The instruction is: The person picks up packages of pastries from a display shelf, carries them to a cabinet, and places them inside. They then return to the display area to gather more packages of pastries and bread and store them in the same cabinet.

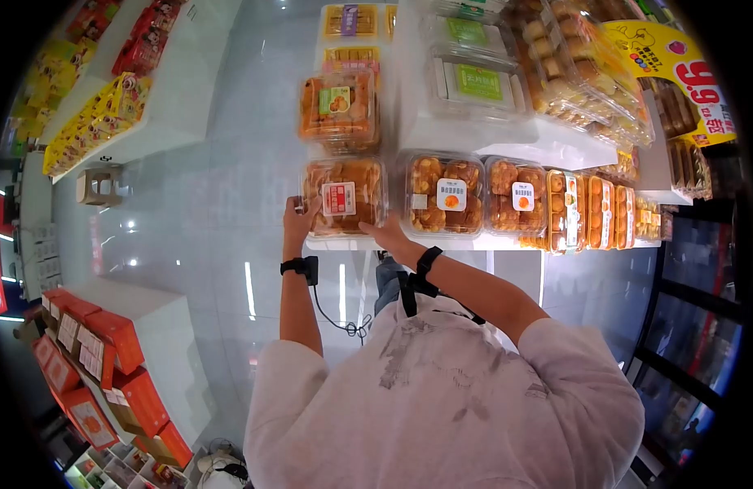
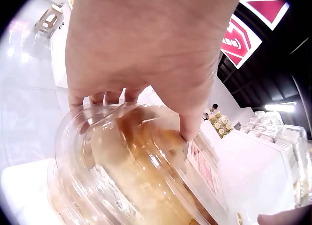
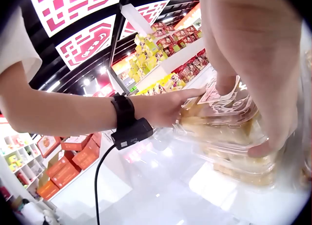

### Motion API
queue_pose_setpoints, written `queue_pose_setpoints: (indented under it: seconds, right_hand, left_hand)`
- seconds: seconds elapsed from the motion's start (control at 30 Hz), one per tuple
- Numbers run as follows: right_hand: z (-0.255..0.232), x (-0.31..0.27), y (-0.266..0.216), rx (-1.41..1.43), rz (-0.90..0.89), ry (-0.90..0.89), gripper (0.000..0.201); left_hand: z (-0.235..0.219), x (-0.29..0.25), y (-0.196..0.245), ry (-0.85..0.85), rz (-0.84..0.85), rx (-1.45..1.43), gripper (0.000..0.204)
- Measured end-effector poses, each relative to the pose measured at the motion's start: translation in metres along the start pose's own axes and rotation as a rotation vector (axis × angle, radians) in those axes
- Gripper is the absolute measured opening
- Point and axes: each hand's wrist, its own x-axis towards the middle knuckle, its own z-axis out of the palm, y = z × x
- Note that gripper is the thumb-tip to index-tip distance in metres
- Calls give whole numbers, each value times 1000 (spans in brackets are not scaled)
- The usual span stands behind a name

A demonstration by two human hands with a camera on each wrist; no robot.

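Observation:
A clear plastic clamshell box of golden pastries (image 1: 344, 196) with a red-and-white label sits at the left end of a white display table (image 1: 442, 242). My left hand (image 1: 297, 209) grips its left side. In the left wrist view the fingers (image 2: 105, 96) curl over the box's edge and the thumb presses on the lid (image 2: 141, 161). My right hand (image 1: 382, 231) holds the front right corner. In the right wrist view its fingers (image 3: 226, 83) lie on the box's top (image 3: 224, 127) and the thumb is at its lower edge.
Similar pastry boxes (image 1: 446, 196) stand in a row to the right, and another box (image 1: 340, 106) lies just behind. A raised tier (image 1: 474, 81) carries more boxes beside a yellow price sign (image 1: 686, 73). Red cartons (image 1: 91, 350) fill a stand at lower left, across a glossy floor.

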Motion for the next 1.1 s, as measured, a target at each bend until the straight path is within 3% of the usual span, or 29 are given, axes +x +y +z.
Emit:
queue_pose_setpoints:
  seconds: [0.1,0.2,0.33,0.43,0.5,0.63,0.67,0.73,0.77,0.9,1.07,1.1]
  right_hand:
    - [4,7,-1,27,93,51,86]
    - [4,0,-8,133,128,66,86]
    - [-2,-25,-22,154,88,42,82]
    - [-16,-44,-33,45,-71,-49,78]
    - [-29,-54,-32,-203,-357,-49,74]
    - [-65,-112,-55,-223,-482,-224,73]
    - [-74,-129,-60,-222,-480,-238,73]
    - [-94,-164,-67,-328,-412,-332,73]
    - [-106,-175,-60,-395,-440,-343,72]
    - [-147,-211,-21,-421,-424,-398,70]
    - [-183,-235,47,-441,-345,-409,75]
    - [-189,-237,65,-286,-305,-429,81]
  left_hand:
    - [6,3,-16,28,85,-84,64]
    - [7,-3,-19,75,182,-32,61]
    - [5,-30,-5,140,250,-136,59]
    - [-14,-73,20,91,89,-408,49]
    - [-28,-105,26,73,120,-524,45]
    - [-42,-191,56,79,74,-682,51]
    - [-42,-207,44,92,71,-679,51]
    - [-41,-236,17,-130,17,-652,68]
    - [-36,-256,22,-235,-12,-660,81]
    - [14,-328,0,-330,-59,-840,83]
    - [98,-425,-63,-214,-187,-1001,88]
    - [113,-441,-70,-202,-240,-1084,88]
